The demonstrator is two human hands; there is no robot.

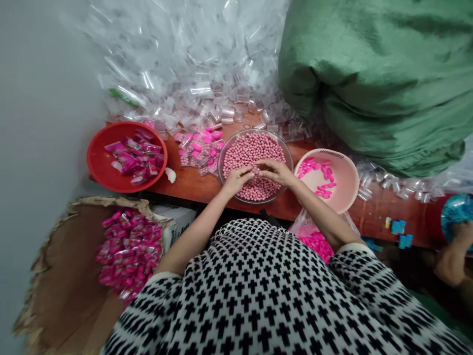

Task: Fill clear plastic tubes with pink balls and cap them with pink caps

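Observation:
Over a clear round bowl heaped with pink beads, my two hands meet fingertip to fingertip. My left hand and my right hand both have their fingers pinched on a small see-through pinkish thing. It looks like a clear plastic piece with beads in it, but its shape is mostly hidden by the fingers. Left of the bowl lie several clear pieces filled with beads and bright pink parts. To the right, a pale pink basin holds small bright pink pieces.
Clear plastic tubes pile up behind the bowl. A red basin of pink packets and a torn carton stand left. A large green sack sits back right. Another person's hand is near blue pieces.

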